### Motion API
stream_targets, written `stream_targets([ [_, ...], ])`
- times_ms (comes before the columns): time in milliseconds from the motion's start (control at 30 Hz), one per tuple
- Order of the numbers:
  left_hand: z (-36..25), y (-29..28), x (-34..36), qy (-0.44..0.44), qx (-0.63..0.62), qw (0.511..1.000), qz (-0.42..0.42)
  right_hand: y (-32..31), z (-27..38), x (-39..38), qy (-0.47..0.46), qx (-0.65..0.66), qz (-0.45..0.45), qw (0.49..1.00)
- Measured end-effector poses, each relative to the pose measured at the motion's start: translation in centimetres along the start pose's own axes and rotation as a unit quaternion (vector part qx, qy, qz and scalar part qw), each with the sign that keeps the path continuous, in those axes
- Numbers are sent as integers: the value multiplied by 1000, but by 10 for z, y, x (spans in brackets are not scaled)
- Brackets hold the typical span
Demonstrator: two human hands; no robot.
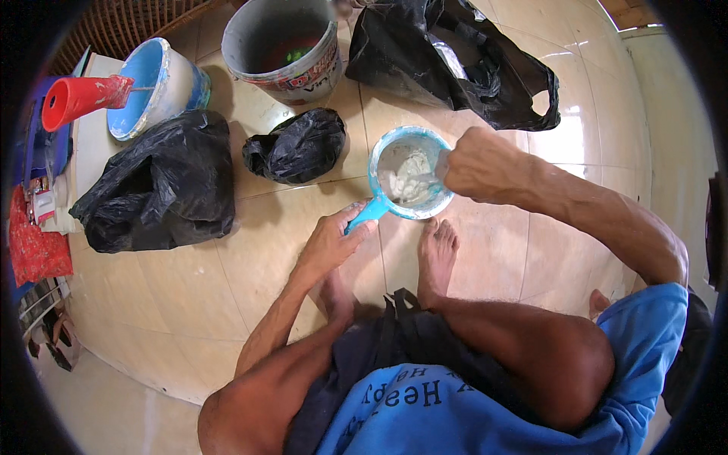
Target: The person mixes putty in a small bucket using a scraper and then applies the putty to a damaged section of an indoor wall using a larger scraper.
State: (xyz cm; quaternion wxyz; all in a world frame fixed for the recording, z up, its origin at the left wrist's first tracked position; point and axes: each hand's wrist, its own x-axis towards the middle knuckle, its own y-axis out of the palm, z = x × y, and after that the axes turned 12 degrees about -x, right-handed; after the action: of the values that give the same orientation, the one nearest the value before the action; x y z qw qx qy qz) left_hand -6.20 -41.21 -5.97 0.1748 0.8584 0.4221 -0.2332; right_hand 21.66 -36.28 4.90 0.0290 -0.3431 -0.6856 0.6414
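Clasping the blue handle (367, 217) with the left hand (336, 238), just below the middle of the frame: fingers wrapped beneath, thumb laid along the top. Joined to a blue dipper (374, 168) at the centre of the frame, with thick white paste (408, 168) inside; cannot tell whether set on the floor (489, 250) or held up. Probably stiff-walled and light in itself, weighted by the paste and apt to twist; best held by the handle, close to the cup. Likely soft and clinging inside, slippery wherever smeared. Closing the right hand (481, 163), right of centre, into a fist around a pale tool (432, 180) dipped in the paste; best gripped high, away from the wet end.

Counting from the left: one red-handled tool (80, 104) reaching over one white-and-blue bucket (184, 85), upper left; one large black bag (155, 189), below; one grey bucket (311, 82), top; one small black bag (297, 145); one dipper; one pale tool; one open black bag (394, 61), upper right. Making two buckets and three bags altogether.
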Motion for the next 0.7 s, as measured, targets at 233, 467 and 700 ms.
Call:
stream_targets([
  [233,0,4,-5,-63,-66,996,16,11,18,22,29,40,29,998],
  [467,3,2,-12,-65,-59,996,-16,17,8,26,96,26,78,992],
  [700,1,6,-11,-62,-62,996,4,9,28,29,66,53,85,993],
])
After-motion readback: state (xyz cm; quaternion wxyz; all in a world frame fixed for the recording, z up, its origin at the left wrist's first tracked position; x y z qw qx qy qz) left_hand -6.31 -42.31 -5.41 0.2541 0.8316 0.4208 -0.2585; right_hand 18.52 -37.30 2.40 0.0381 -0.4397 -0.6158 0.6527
